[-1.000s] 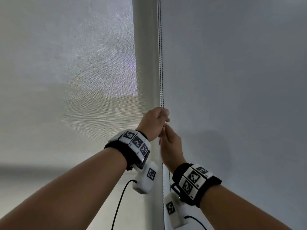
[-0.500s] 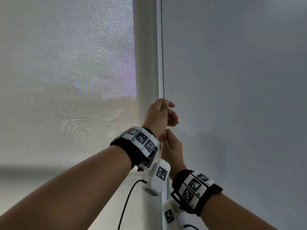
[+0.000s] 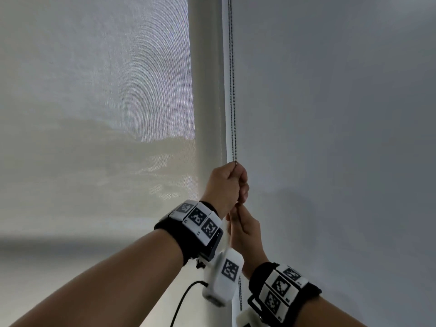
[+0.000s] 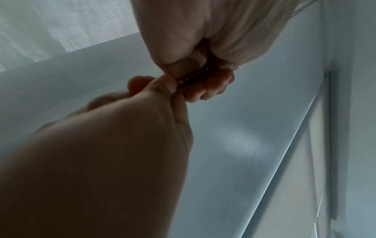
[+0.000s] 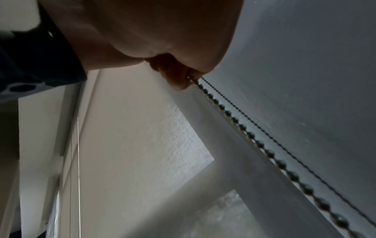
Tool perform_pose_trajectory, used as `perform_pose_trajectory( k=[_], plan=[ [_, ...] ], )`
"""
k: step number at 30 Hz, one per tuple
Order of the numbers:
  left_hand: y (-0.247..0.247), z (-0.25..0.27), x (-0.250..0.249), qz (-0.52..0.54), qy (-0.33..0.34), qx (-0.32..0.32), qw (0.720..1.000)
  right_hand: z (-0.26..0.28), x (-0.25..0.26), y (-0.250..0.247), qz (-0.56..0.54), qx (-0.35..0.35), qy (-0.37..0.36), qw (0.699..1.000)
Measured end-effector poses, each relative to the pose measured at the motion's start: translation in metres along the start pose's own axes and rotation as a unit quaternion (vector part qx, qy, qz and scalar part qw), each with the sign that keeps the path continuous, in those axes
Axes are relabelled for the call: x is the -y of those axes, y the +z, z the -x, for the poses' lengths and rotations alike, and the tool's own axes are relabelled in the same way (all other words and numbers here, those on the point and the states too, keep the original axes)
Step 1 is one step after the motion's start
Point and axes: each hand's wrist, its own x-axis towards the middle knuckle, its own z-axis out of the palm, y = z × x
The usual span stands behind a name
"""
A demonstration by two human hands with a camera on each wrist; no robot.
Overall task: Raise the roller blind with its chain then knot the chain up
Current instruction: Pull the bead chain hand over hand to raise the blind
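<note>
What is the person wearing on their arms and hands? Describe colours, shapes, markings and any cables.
Both forearms are bare, with no sleeves or gloves. Each wrist carries a black band topped with white square tiles printed with black-and-white code markers. A white boxy camera unit, also bearing a marker, hangs under the left wrist, with a black cable trailing from it. The right wrist has a matching band.

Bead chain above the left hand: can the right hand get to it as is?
Probably yes. The bead chain hangs bare above the left hand; the right hand pinches the chain just beneath and must let go first.

Dark beaded chain, pale grey blind
</note>
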Motion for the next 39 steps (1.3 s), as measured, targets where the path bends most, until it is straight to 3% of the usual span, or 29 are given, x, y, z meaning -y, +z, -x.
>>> perform_pose_trajectory(
  k=[7, 11, 16, 21, 25, 31, 39],
  plan=[
    [0.003, 0.011, 0.015, 0.009, -0.012, -0.026, 1.0, 0.012, -0.01, -0.008, -0.024, 0.063, 0.053, 0.996],
    [0.0, 0.008, 0.023, -0.031, -0.008, -0.049, 0.998, 0.0, -0.001, -0.014, -0.037, 0.063, -0.01, 0.997],
    [-0.001, 0.011, 0.022, -0.026, -0.001, -0.051, 0.998, -0.051, 0.055, -0.02, -0.014, 0.028, -0.041, 0.999],
    [0.002, 0.018, 0.03, 0.001, -0.02, -0.036, 0.999, -0.089, 0.129, -0.003, -0.026, 0.066, -0.058, 0.996],
    [0.006, 0.028, 0.035, 0.002, -0.016, -0.029, 0.999, -0.099, 0.164, 0.009, -0.02, 0.09, -0.028, 0.995],
    [0.006, 0.045, 0.056, -0.03, -0.031, -0.002, 0.999, -0.103, 0.179, 0.012, -0.002, 0.091, 0.012, 0.996],
    [0.019, 0.076, 0.081, -0.056, -0.071, 0.035, 0.995, -0.087, 0.168, 0.008, -0.006, 0.067, -0.004, 0.998]
  ],
)
